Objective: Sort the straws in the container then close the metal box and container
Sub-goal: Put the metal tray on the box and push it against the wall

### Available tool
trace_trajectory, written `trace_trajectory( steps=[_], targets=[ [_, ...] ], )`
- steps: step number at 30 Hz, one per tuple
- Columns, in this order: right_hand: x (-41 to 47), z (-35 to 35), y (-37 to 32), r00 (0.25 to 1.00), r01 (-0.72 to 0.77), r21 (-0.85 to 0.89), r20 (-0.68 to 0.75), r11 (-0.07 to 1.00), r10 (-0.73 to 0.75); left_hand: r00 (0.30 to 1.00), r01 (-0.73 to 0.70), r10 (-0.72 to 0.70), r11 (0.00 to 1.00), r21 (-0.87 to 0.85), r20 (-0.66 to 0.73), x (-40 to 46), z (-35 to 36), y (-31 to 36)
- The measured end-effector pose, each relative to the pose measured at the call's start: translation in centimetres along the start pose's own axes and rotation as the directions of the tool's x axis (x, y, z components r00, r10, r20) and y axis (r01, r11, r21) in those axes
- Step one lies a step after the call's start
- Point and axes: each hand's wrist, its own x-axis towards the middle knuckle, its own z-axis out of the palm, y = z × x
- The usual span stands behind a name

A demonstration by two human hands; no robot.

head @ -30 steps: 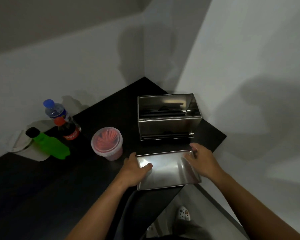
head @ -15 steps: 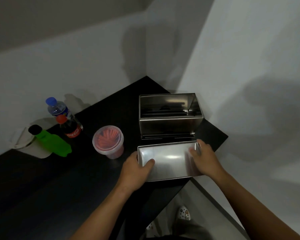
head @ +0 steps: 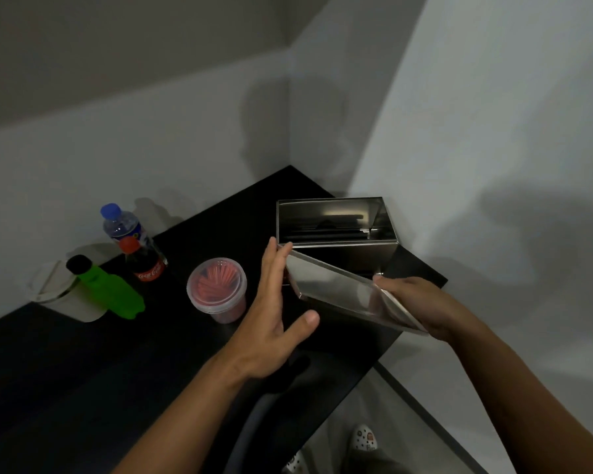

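Note:
An open metal box (head: 336, 248) stands at the far right of the black counter (head: 83, 364). In front of it the metal lid (head: 339, 295) is off the counter and tilted, its left end high. My right hand (head: 415, 302) grips the lid's lower right end. My left hand (head: 274, 309) is spread flat against the lid's left end, fingers pointing up and thumb out. Left of my left hand stands a clear round container (head: 220, 290) of red straws, covered by a clear lid.
A blue-capped bottle (head: 122, 224), a cola bottle (head: 144, 261) and a green bottle (head: 107, 292) stand at the left by the wall, with a white object (head: 55, 285) behind them. The counter's right edge drops to the floor, where a shoe (head: 365, 437) shows.
The lid was lying flat on the counter under both hands; it has been lifted and tilted up toward the box. My left hand has opened against its left end.

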Motion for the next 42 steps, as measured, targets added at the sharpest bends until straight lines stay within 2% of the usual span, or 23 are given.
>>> trace_trajectory(
  steps=[2,4,7,10,14,16,18,20,22,25,27,31,35,42],
  targets=[
    [-0.2,-0.5,-0.1,0.995,-0.055,0.127,0.086,0.99,0.044,0.997,-0.048,0.052,0.997,0.063,-0.064,1.0,-0.4,0.2],
    [-0.3,-1.0,-0.2,0.981,-0.106,0.274,0.188,0.956,0.055,0.982,-0.082,0.091,0.995,0.056,-0.167,2.1,-0.9,0.5],
    [0.0,-1.6,0.0,0.979,-0.151,0.532,0.198,0.833,0.052,0.944,-0.097,0.103,0.995,0.037,-0.313,3.4,-1.5,0.6],
    [0.2,-1.7,0.1,0.983,-0.095,0.604,0.183,0.792,-0.021,0.92,-0.071,0.063,0.997,-0.006,-0.386,4.3,-1.9,0.1],
    [-0.4,-1.6,0.3,0.978,0.02,0.661,0.144,0.75,-0.153,0.894,0.032,-0.057,0.997,-0.064,-0.443,5.6,-2.8,-0.3],
    [-1.2,-1.7,0.1,0.971,0.139,0.59,0.077,0.795,-0.227,0.864,0.08,-0.119,0.992,-0.101,-0.49,6.5,-3.4,-0.1],
    [-1.9,-1.6,-0.3,0.94,0.338,0.286,-0.063,0.897,-0.334,0.841,0.135,-0.171,0.985,-0.108,-0.513,7.2,-4.0,0.2],
    [-2.0,-1.5,-0.9,0.869,0.465,-0.032,-0.178,0.885,-0.462,0.839,0.216,-0.286,0.956,-0.199,-0.463,8.1,-4.5,0.5],
    [-1.6,-1.5,-1.7,0.813,0.498,-0.146,-0.266,0.855,-0.519,0.828,0.305,-0.397,0.911,-0.276,-0.395,9.3,-5.0,0.4],
    [-0.6,-1.9,-3.1,0.763,0.534,-0.126,-0.353,0.836,-0.541,0.789,0.359,-0.469,0.876,-0.321,-0.397,11.1,-5.2,0.4],
    [0.6,-2.5,-3.9,0.769,0.527,-0.106,-0.362,0.843,-0.526,0.787,0.377,-0.473,0.877,-0.296,-0.397,12.3,-5.2,0.4],
    [3.1,-4.0,-5.3,0.717,0.559,-0.082,-0.452,0.825,-0.531,0.783,0.399,-0.483,0.874,-0.278,-0.393,14.3,-4.6,0.4],
    [6.1,-5.2,-6.4,0.718,0.496,-0.043,-0.541,0.867,-0.438,0.798,0.403,-0.4,0.91,-0.094,-0.452,15.9,-4.2,-0.3],
    [10.4,-6.3,-6.9,0.751,0.473,-0.087,-0.482,0.877,-0.452,0.813,0.496,-0.394,0.854,0.155,-0.429,17.9,-4.4,-2.1]
  ],
)
